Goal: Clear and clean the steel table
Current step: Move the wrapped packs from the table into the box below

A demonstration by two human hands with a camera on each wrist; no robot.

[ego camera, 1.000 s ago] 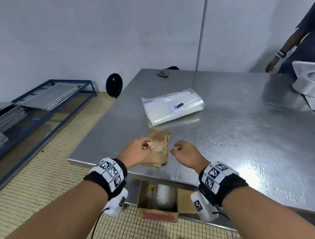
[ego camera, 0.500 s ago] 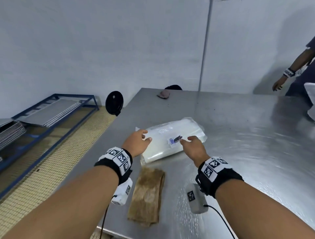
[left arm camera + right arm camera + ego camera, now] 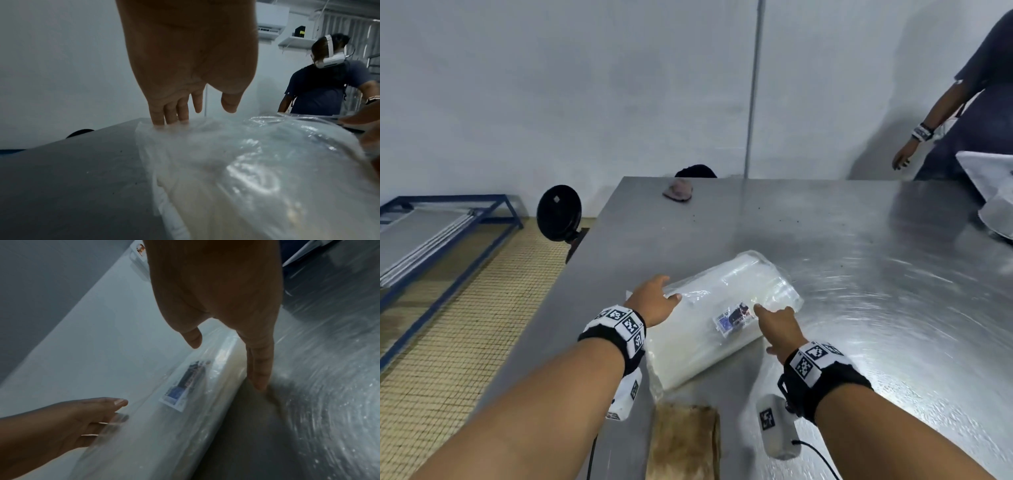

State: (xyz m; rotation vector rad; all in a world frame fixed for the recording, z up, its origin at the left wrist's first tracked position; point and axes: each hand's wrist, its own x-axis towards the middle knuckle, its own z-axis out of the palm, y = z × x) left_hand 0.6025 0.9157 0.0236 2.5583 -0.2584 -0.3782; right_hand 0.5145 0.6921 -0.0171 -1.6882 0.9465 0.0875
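Both hands are now on the plastic pack [image 3: 717,317], one at each end; 0.5 s ago they were just short of it, 1 s ago down at the brown cloth. Left hand [image 3: 652,301]: fingers straight, tips pressed into the loose wrap at the pack's 9 o'clock end, thumb off the plastic, nothing curled round it. Right hand [image 3: 779,325]: fingers extended down the 3 o'clock side, tips at the seam where pack meets surface [image 3: 876,308], thumb free above the wrap. No grip on either side, just flat contact.

Brown cloth [image 3: 683,442], folded, lies at 6 o'clock at the near edge, just short of the pack, not touching it. It sits lower in frame than before; view has moved forward.

Pack lies diagonal mid-surface, long axis roughly 7 to 1 o'clock, printed label [image 3: 734,315] face up beside the right index finger. Position unchanged from 0.5 s ago.

Far edge, 12 o'clock: small pinkish rag [image 3: 678,192]. White bags [image 3: 993,192] at 2 o'clock on the far right corner. Second person [image 3: 969,113] stands past them. Blue rack [image 3: 445,233] with grey sheets on the floor at 9 o'clock.
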